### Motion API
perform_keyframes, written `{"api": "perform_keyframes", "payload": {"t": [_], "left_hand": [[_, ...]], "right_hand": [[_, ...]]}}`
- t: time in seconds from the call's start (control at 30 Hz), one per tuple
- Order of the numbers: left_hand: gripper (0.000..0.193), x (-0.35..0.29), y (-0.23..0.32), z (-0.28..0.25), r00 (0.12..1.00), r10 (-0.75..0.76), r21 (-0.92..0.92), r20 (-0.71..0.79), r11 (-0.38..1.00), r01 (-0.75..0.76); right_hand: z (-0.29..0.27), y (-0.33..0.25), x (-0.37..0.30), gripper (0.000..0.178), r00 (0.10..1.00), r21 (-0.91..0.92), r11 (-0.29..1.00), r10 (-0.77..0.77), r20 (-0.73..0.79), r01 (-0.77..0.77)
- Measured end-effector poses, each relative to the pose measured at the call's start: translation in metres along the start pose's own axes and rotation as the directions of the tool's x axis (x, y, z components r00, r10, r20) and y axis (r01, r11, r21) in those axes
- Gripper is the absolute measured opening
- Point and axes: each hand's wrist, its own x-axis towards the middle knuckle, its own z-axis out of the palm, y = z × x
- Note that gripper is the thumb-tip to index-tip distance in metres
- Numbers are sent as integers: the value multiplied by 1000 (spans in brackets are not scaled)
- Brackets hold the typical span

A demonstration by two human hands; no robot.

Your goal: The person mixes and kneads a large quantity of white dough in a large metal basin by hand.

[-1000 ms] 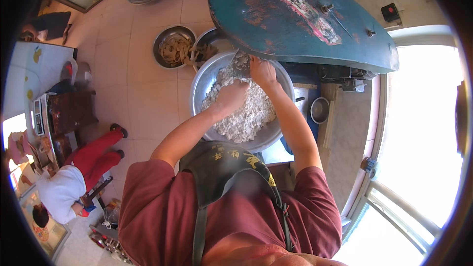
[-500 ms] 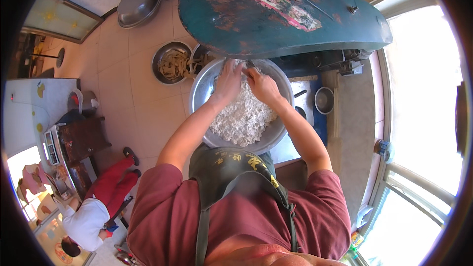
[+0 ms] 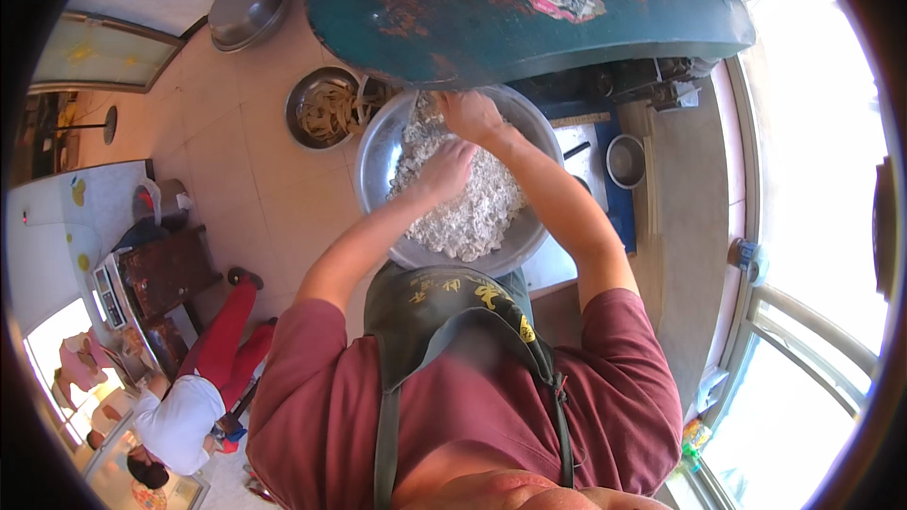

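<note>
A large metal bowl (image 3: 376,165) holds a heap of shaggy, floury white dough (image 3: 477,217) in loose crumbs. My left hand (image 3: 448,172) is in the middle of the heap, its fingers bent into the crumbs and partly hidden. Farther out, my right hand (image 3: 472,116) reaches across to the bowl's far side, just by the lower edge of a teal machine housing (image 3: 529,28). Its fingers are curled closed; whatever they hold is hidden from view.
Left of the bowl, a metal basin (image 3: 326,109) with dough-like strips stands on the tiled floor. A big grey basin (image 3: 250,8) leans farther back. A small metal bowl (image 3: 625,161) stands at the right by the window ledge. Another person (image 3: 184,416) is at the lower left.
My hands, together at the bowl's far side before, have separated. The left has drawn back toward me into the dough; the right has shifted slightly up and left. The view has shifted a little.
</note>
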Motion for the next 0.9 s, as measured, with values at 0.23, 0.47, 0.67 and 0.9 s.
{"api": "perform_keyframes", "payload": {"t": [0.23, 0.47, 0.67, 0.9], "left_hand": [[42, 86, -97, 112, 881, -110, 28, 459, 994, 110], [72, 84, -17, 44, 574, -262, 38, 776, 928, 371], [101, -1, -34, 25, 675, -32, -71, 737, 990, 124], [92, -48, -14, -15, 745, -98, -2, 660, 991, 132]], "right_hand": [[-97, -5, -92, 25, 991, 283, 953, -84, -105, 111], [-105, 15, -170, 33, 971, 439, 870, 237, 27, -224], [-91, -9, -141, 29, 988, 334, 936, 140, -65, -111], [-18, -9, -41, 27, 990, 40, 994, 110, -89, -106]]}}
